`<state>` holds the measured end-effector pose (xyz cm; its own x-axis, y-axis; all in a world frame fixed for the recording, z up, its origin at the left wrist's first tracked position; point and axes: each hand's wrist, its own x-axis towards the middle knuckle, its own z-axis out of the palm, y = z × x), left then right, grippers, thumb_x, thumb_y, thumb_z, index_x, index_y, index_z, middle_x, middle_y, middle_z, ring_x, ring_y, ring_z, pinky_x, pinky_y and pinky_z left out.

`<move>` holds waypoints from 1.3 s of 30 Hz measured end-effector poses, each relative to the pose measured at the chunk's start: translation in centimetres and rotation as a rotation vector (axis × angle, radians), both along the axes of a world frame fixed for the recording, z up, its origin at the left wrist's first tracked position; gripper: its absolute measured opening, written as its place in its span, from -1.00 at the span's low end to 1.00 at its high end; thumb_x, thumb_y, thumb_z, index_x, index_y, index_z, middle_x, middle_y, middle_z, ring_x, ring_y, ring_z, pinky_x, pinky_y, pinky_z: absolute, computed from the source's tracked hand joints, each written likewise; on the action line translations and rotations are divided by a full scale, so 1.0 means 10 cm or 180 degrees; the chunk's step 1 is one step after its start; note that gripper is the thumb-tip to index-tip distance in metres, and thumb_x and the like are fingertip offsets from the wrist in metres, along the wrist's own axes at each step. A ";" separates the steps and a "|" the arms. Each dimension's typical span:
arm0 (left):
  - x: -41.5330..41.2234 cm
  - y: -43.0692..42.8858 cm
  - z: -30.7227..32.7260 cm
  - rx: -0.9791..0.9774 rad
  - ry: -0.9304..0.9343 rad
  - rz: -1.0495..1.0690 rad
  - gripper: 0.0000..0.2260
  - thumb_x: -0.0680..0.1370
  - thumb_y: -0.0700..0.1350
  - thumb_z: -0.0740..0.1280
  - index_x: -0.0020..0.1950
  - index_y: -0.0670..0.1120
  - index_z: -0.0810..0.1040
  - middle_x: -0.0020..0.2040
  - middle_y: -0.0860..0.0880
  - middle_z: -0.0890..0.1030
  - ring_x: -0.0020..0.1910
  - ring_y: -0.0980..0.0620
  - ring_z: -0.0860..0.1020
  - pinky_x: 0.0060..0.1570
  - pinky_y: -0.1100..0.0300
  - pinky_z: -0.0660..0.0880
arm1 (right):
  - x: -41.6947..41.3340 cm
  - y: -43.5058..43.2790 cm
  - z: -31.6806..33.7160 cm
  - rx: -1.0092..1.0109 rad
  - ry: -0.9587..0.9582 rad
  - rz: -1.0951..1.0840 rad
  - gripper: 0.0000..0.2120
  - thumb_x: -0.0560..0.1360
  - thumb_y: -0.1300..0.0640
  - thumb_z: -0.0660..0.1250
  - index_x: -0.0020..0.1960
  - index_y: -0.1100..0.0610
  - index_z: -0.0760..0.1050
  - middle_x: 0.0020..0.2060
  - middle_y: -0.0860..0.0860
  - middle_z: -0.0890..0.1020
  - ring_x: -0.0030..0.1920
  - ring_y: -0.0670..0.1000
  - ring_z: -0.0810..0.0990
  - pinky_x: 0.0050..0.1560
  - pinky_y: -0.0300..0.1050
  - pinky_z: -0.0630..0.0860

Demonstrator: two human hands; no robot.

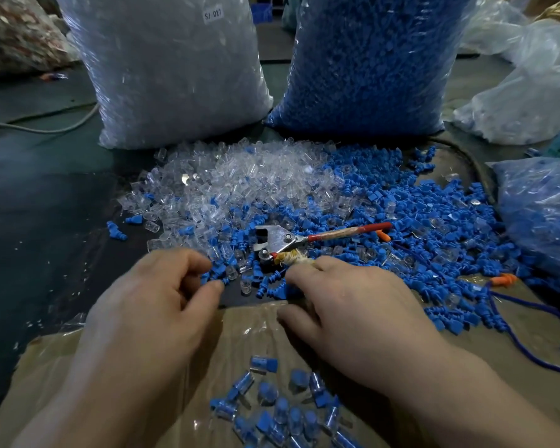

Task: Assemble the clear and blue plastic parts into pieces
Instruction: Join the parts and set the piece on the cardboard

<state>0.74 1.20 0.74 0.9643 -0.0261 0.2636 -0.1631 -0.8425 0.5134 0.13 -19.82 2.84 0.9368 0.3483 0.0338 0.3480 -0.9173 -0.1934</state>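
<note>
Fingers [204, 263] of left hand [149, 305]: pinching one blue part [214, 275], small, ribbed, long axis roughly left-right, at pile's near edge. Right hand [346, 305]: fingers curled over metal tool [277, 237], twine-wrapped handle. Beyond, on desk [46, 205]: loose clear parts [227, 179], two full bags [168, 69].

the left hand [149, 305] pinches a part [212, 275]; the tool [278, 237] lies just right of it, the heap [265, 189] behind, sacks [175, 69] beyond.
</note>
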 end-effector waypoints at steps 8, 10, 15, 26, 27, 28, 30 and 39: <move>0.01 -0.23 0.00 0.0857 0.0289 -0.0271 -0.64 0.44 0.22 0.30 0.20 0.19 0.58 0.01 0.22 0.56 0.00 0.13 0.51 -0.08 0.21 0.39 | 0.13 0.13 -0.11 -0.0227 -0.0130 0.0051 -0.80 0.63 -0.13 0.11 0.15 -0.08 0.40 -0.09 -0.05 0.41 -0.10 0.08 0.54 -0.38 -0.08 0.28; 0.01 -0.25 -0.01 0.0841 0.0288 -0.0389 -0.71 0.45 0.20 0.28 0.12 0.20 0.60 -0.02 0.24 0.55 0.00 0.14 0.50 -0.08 0.23 0.37 | 0.13 0.14 -0.10 -0.0192 -0.0135 0.0151 -0.88 0.62 -0.01 0.19 0.13 -0.06 0.43 -0.11 -0.07 0.41 -0.10 0.05 0.52 -0.35 -0.08 0.26; 0.01 -0.25 -0.02 0.0754 0.0246 -0.0463 -0.79 0.47 0.16 0.29 0.05 0.20 0.60 -0.09 0.25 0.55 -0.06 0.15 0.50 -0.12 0.25 0.36 | 0.11 0.11 -0.08 -0.0030 0.0023 0.0301 -0.78 0.57 0.13 0.23 0.21 -0.02 0.43 -0.04 -0.05 0.46 -0.01 0.04 0.47 -0.10 -0.02 0.49; 0.00 -0.26 -0.03 0.0492 0.0175 -0.0562 -0.83 0.50 0.07 0.33 0.04 0.14 0.65 -0.09 0.22 0.58 -0.04 0.14 0.50 -0.06 0.31 0.34 | 0.08 0.08 -0.08 0.0292 0.0096 0.0097 -0.79 0.57 0.16 0.18 0.15 -0.06 0.44 -0.01 -0.09 0.47 0.05 0.00 0.43 0.00 -0.05 0.46; 0.00 -0.26 -0.03 0.0372 0.0109 -0.0484 -0.83 0.50 0.05 0.33 0.04 0.14 0.65 -0.09 0.23 0.58 -0.04 0.16 0.50 -0.06 0.35 0.33 | 0.08 0.07 -0.09 0.0409 0.0014 0.0049 -0.81 0.58 0.15 0.18 0.14 -0.07 0.44 -0.02 -0.11 0.48 0.03 -0.02 0.45 0.00 -0.05 0.47; 0.00 -0.26 -0.03 0.0245 0.0040 -0.0382 -0.83 0.50 0.04 0.33 0.05 0.13 0.65 -0.09 0.25 0.58 -0.04 0.19 0.49 -0.04 0.39 0.31 | 0.08 0.06 -0.10 0.0579 -0.0045 -0.0016 -0.84 0.59 0.12 0.18 0.12 -0.07 0.45 -0.03 -0.12 0.49 0.00 -0.04 0.46 -0.01 -0.06 0.47; 0.01 -0.26 -0.02 -0.0032 -0.0095 -0.0178 -0.81 0.50 0.03 0.33 0.09 0.15 0.64 -0.09 0.32 0.54 -0.04 0.25 0.46 -0.02 0.42 0.29 | 0.09 0.03 -0.10 0.1039 -0.0026 -0.0185 -0.88 0.60 0.05 0.19 0.08 -0.09 0.47 -0.06 -0.16 0.50 -0.06 -0.10 0.47 -0.05 -0.12 0.46; -0.04 -0.28 -0.07 -0.1621 0.0089 0.0090 -0.81 0.51 -0.02 0.33 0.00 0.29 0.59 -0.10 0.29 0.66 -0.15 0.30 0.63 -0.24 0.28 0.52 | 0.12 -0.07 -0.17 0.2139 0.0135 -0.0653 -0.91 0.53 0.03 0.36 -0.04 -0.16 0.51 -0.14 -0.31 0.56 -0.15 -0.25 0.54 -0.17 -0.26 0.52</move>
